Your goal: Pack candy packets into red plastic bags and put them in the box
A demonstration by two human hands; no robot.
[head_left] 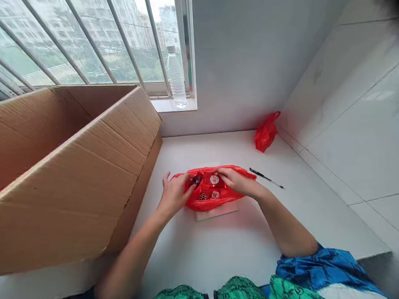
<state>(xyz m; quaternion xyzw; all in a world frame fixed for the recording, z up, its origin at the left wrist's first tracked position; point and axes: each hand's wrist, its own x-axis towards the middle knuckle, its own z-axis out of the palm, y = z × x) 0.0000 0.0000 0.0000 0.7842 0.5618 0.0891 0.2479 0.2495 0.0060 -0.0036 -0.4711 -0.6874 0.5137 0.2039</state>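
A red plastic bag [205, 204] lies open on the white surface, with several small red packets [205, 193] inside. My left hand [176, 192] reaches into its left side, thumb and fingers closed around a small dark-printed red packet [198, 179]. From the right, my right hand [237, 181] reaches over the rim, its fingers and thumb closed at the edge of a red packet with a round white label [214, 179]. Some fingertips are hidden by the packets and the bag. Under the bag's front edge, a flat pale booklet or card [217, 211] sticks out.
A large open cardboard box [124, 166] stands at the left. A black pen [266, 178] lies right of the bag. Behind it, a small red plastic bag [266, 133] sits in the corner. A clear bottle [176, 79] stands on the sill by the barred window.
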